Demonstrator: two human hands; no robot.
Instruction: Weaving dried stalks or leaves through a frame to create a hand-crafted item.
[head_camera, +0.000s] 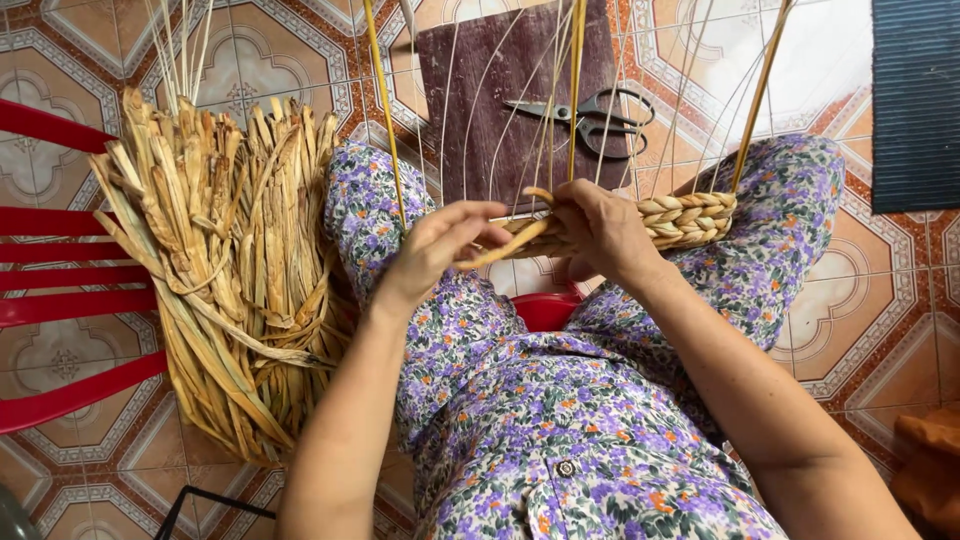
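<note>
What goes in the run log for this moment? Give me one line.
left hand: pinching straw strand | right hand: gripping woven braid | scissors: on board | dried straw bundle: beside left knee

1 view only, head-mounted, looking steeply down over the wearer's lap at close range. The left hand (440, 245) and right hand (600, 232) sit near frame centre, forearms entering from the bottom edge. The top of the frame reaches the tiled floor (860, 300) beyond the knees. No 2nd view, so no shared area.
</note>
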